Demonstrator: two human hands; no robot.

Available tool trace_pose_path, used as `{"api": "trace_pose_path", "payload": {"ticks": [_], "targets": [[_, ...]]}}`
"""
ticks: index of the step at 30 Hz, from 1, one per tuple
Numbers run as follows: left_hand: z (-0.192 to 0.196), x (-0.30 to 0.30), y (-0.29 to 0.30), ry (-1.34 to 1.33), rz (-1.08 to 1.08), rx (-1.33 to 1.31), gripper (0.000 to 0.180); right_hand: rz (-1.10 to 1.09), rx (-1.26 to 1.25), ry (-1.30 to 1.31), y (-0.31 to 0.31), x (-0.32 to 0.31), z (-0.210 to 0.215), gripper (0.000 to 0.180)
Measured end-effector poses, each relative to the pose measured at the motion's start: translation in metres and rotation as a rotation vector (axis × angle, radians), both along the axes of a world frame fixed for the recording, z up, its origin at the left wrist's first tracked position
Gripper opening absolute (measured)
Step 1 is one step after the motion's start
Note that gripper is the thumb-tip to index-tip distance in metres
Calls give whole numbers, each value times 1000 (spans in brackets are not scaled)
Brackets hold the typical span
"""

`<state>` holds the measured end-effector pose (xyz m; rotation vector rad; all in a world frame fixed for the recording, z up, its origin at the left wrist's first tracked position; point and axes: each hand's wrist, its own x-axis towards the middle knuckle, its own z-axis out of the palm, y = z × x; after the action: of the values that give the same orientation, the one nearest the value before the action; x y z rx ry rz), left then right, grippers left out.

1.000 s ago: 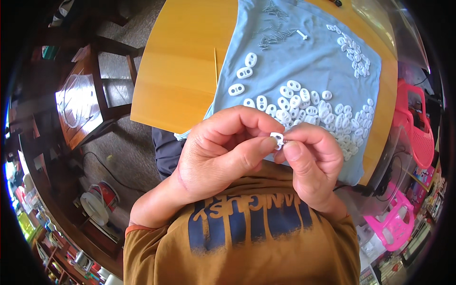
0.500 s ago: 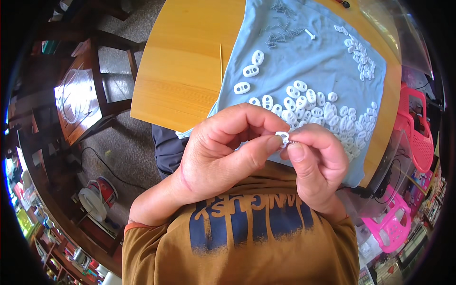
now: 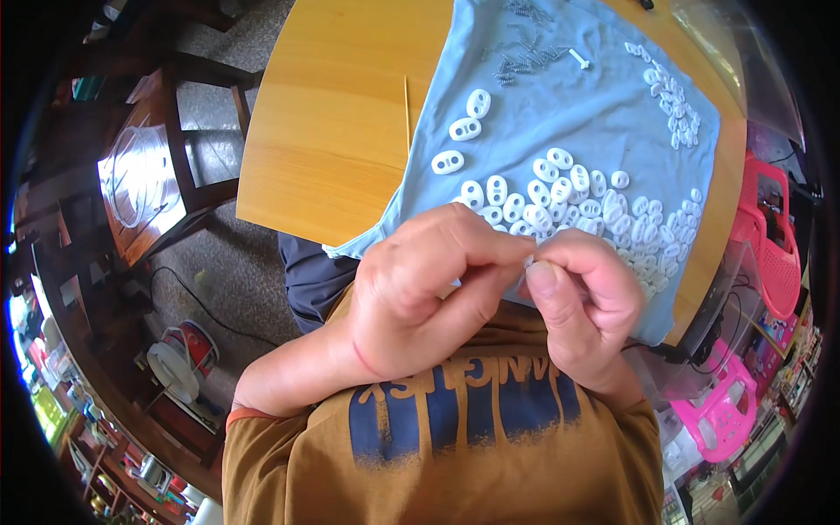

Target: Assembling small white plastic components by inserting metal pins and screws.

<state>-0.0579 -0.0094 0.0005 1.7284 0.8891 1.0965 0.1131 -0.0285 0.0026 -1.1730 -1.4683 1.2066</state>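
My left hand (image 3: 429,289) is closed in a pinch, thumb and forefinger meeting the fingertips of my right hand (image 3: 582,297) above the near edge of the cloth. Right thumb and forefinger are pinched too. Between the fingertips only a sliver of a small white plastic cord lock part (image 3: 528,261) shows; the rest is covered, and the spring by it is out of sight. Just beyond the hands, many white oval two-hole cord lock pieces (image 3: 560,188) lie heaped on a light blue cloth (image 3: 516,105).
Metal springs (image 3: 529,57) lie at the cloth's far side, beside a white pin-shaped piece (image 3: 578,59). Smaller white parts (image 3: 674,101) form a far-right pile. A thin stick (image 3: 407,114) rests on the wooden table (image 3: 332,114). Pink plastic chairs (image 3: 717,407) stand right.
My left hand has turned over and curled its fingers further, covering the white part. The spring visible between the fingertips before is now hidden. The right hand stays nearly in place.
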Motion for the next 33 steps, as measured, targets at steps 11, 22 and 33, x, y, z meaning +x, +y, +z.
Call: {"api": "trace_pose_path", "payload": {"ticks": [11, 22, 33], "targets": [[2, 4, -2, -545, -18, -795, 12, 13, 76, 73, 12, -4, 2, 9], [-3, 1, 2, -362, -38, -604, 12, 33, 111, -175, 15, -1, 4, 7], [-12, -2, 1, -615, 42, -875, 15, 67, 9, -83, 26, -5, 8, 16]]}}
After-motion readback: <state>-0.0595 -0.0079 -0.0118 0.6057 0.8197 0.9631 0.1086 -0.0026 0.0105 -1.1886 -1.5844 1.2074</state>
